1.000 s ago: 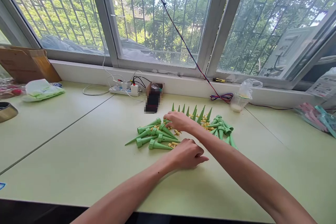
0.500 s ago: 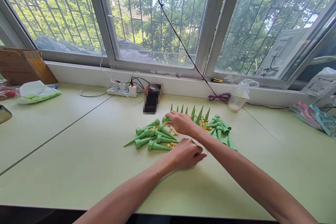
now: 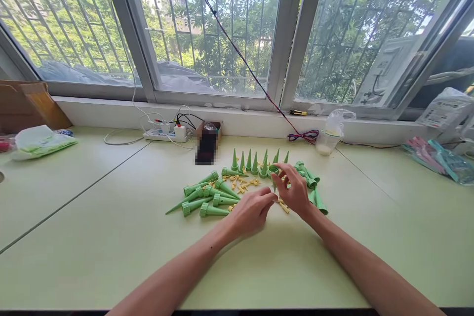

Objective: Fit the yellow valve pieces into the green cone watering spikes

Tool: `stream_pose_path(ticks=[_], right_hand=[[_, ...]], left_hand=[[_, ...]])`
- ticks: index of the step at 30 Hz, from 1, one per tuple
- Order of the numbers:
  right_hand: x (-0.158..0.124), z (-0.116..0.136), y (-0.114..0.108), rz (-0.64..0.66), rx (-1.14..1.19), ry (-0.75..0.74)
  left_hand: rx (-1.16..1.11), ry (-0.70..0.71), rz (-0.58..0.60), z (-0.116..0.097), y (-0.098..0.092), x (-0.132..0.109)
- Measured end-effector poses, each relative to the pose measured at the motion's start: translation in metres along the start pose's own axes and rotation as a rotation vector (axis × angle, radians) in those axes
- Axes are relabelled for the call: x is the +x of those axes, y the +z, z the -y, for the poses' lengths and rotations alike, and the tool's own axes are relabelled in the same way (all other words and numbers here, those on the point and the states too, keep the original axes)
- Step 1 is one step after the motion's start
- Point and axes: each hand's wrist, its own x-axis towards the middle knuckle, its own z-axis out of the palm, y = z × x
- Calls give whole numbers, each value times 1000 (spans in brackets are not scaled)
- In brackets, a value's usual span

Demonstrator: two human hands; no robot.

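Note:
In my right hand [image 3: 294, 190], thumb and fingers pinch the rim of a green plastic watering spike [image 3: 274, 170], its open end up and its point down. My left hand [image 3: 254, 209] is closed at the spike's lower end; its fingertips hide whatever they grip. Left of my hands lies a heap of green capped spikes [image 3: 215, 211]. Small yellow plastic pieces [image 3: 240, 185] are scattered behind my left hand. A row of green cones [image 3: 249, 162] stands points up beyond them. More green spikes [image 3: 320, 202] lie to the right of my right hand.
A dark blurred object [image 3: 206, 148] and a white power strip [image 3: 165, 133] stand near the sill. At the back right are a clear plastic cup [image 3: 326, 143] and bundled cable [image 3: 305, 136]. A tissue pack [image 3: 42, 143] lies left, plastic packets [image 3: 440, 158] right.
My right hand has moved right from the yellow pieces and now holds a green spike upright, mouth up. My left hand has closed in beneath it. The camera view has shifted slightly.

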Motion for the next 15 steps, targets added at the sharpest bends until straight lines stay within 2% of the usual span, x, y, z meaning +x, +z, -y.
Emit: stream_pose_path(ticks=[3,8,11,15], right_hand=[[-5,0,4,-10,36,23],[-5,2,5,20,93,15],[-6,2,7,68,118,16],[-8,2,9,126,153,1]], left_hand=[[-76,-104,-104,5,-4,4],[-436,-402,-306,13,-9,11],[-658,-475,-350,17,-11,14],[-855,-493,-330,17,-14,17]])
